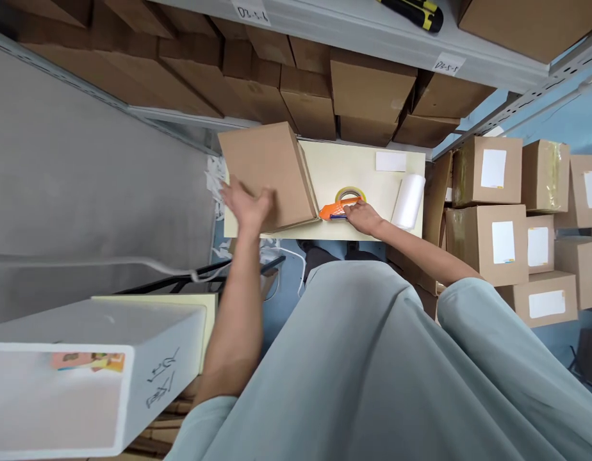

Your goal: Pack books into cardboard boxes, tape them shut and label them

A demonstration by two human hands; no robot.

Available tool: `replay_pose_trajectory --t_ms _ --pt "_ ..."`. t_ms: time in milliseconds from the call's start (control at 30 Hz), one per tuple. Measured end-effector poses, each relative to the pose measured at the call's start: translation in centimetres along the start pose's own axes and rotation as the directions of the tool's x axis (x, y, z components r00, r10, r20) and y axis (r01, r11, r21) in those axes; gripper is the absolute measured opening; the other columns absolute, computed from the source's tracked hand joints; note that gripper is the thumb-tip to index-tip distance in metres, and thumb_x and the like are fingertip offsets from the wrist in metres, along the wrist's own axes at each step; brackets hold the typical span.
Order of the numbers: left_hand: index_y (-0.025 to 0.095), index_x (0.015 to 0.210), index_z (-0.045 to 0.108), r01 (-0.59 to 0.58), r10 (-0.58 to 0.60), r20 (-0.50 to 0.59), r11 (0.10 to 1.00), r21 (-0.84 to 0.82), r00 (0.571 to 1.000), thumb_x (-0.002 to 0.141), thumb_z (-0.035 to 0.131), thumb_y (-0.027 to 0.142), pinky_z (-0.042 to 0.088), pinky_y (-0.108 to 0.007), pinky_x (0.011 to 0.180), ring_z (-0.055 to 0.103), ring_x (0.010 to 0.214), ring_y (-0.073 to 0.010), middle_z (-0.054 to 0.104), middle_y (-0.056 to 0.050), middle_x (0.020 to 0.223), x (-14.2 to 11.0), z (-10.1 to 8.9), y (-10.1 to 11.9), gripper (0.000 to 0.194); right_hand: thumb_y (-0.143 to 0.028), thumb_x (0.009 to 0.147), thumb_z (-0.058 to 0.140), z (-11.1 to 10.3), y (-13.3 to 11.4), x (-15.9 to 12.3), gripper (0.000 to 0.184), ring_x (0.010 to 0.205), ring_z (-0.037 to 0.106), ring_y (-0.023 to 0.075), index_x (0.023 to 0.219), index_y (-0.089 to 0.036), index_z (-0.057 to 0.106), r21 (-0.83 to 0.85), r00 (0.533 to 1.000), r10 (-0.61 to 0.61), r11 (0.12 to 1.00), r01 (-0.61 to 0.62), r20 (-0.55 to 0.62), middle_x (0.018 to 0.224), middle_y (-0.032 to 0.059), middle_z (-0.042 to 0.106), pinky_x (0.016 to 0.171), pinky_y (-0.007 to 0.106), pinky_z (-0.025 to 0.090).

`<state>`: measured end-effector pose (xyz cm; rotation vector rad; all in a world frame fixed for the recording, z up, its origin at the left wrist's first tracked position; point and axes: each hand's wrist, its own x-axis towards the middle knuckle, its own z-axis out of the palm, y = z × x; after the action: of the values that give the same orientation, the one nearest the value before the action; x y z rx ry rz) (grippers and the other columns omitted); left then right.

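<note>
My left hand point(248, 203) lies with fingers spread against the face of a brown cardboard box point(262, 160), which stands tilted at the left of the cream tabletop point(320, 160). The fingers of my right hand point(364, 216) are closed around the end of what looks like an orange utility knife point(330, 210). Along its lower side lies a thin dark blue pen point(338, 217), and I cannot tell whether the fingers hold it too. Just behind them is a roll of yellow tape point(341, 191). A white roll point(408, 202) and a white card point(391, 161) lie farther right.
Shelves of brown boxes point(373, 83) rise behind the table, with a black and yellow tool point(423, 14) on the upper shelf point(325, 29). Labelled cartons point(473, 237) are stacked at right. A white bin point(166, 326) stands lower left, near a white cable point(296, 253).
</note>
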<state>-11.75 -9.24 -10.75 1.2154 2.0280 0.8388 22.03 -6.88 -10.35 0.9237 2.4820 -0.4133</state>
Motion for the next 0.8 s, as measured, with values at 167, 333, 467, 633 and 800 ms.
replay_pose_trajectory --t_ms 167,333,467,633,800 --pt "0.016 0.173 0.040 0.020 0.000 -0.187 0.994 0.103 0.982 0.088 0.083 0.057 -0.003 -0.071 0.141 -0.007 0.177 -0.0441 0.018 -0.026 0.189 0.8 8.9 4.7 0.104 -0.003 0.104 0.044 0.7 -0.5 -0.9 0.039 0.114 0.079 0.0337 0.137 0.001 0.066 0.063 0.999 0.038 0.997 -0.039 0.013 0.122 0.0284 0.082 0.114 0.044 0.044" --pt "0.015 0.178 0.031 -0.007 0.026 -0.113 0.987 0.163 0.993 0.092 0.075 0.038 -0.008 -0.067 0.141 -0.017 0.176 -0.0390 0.004 -0.021 0.192 -0.4 10.7 4.5 0.099 -0.001 0.103 0.046 2.2 -1.6 -1.5 0.043 0.115 0.079 0.0341 0.142 0.004 0.063 0.148 0.997 0.075 0.986 -0.074 0.001 0.122 0.0296 0.082 0.118 0.046 0.044" --pt "0.013 0.179 0.028 -0.118 0.106 0.062 0.963 0.242 0.992 0.091 0.076 0.040 -0.006 -0.066 0.142 -0.012 0.177 -0.0414 0.002 -0.023 0.191 -1.0 7.9 2.5 0.104 0.000 0.104 0.044 3.3 -5.2 -1.7 0.046 0.117 0.080 0.0320 0.147 0.008 0.061 0.146 1.000 0.019 0.989 -0.019 0.003 0.121 0.0283 0.083 0.116 0.045 0.049" --pt "0.009 0.179 0.028 -0.330 0.238 0.262 0.855 0.401 0.935 0.097 0.068 0.061 -0.001 -0.062 0.143 -0.002 0.178 -0.0415 0.008 -0.025 0.190 -2.0 4.7 -0.7 0.105 -0.001 0.104 0.044 3.7 -9.9 -1.1 0.045 0.112 0.081 0.0285 0.143 0.000 0.067 0.200 0.999 -0.053 0.978 0.054 -0.012 0.120 0.0206 0.085 0.114 0.041 0.054" --pt "0.010 0.180 0.028 -0.404 0.298 0.303 0.826 0.394 0.905 0.100 0.062 0.069 0.000 -0.063 0.142 -0.002 0.178 -0.0411 0.007 -0.025 0.190 -2.5 3.9 -2.5 0.105 -0.001 0.104 0.041 3.9 -8.8 -2.2 0.048 0.113 0.081 0.0274 0.146 -0.003 0.065 0.196 0.992 -0.129 0.972 0.128 -0.008 0.122 0.0201 0.084 0.114 0.039 0.053"
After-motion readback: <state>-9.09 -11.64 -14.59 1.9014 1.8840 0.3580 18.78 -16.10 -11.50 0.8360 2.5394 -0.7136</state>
